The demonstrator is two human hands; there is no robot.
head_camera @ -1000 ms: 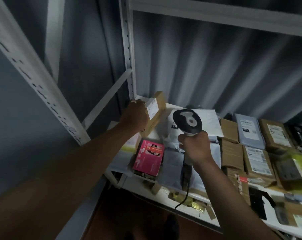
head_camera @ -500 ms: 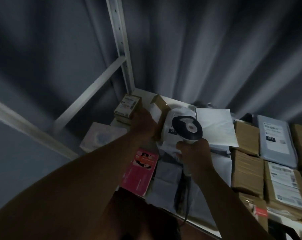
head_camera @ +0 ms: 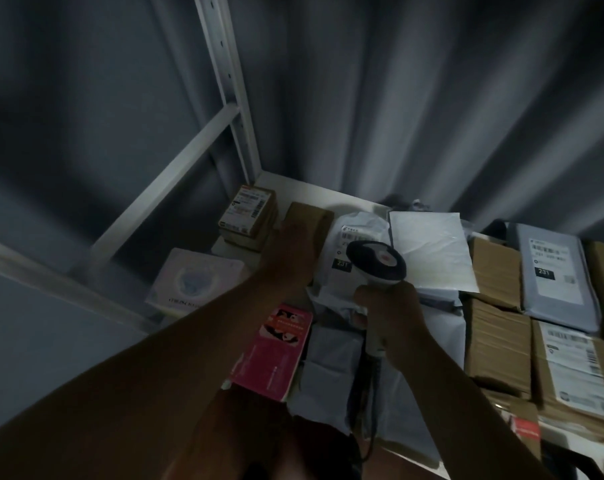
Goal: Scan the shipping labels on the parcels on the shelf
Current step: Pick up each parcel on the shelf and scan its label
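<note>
Parcels crowd the shelf (head_camera: 311,188) at frame centre and right. Right hand (head_camera: 385,306) grips the barcode scanner (head_camera: 376,263) over a white mailer's label (head_camera: 356,244); left hand (head_camera: 293,244) rests on a brown box (head_camera: 309,216), fingers blurred. Next, probably trigger and aim squarely.

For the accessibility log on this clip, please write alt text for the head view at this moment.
A person's right hand grips a handheld barcode scanner over a white mailer bag with a label, while the left hand rests on a brown cardboard parcel. More labelled boxes and a pink box crowd the dim white shelf.
</note>
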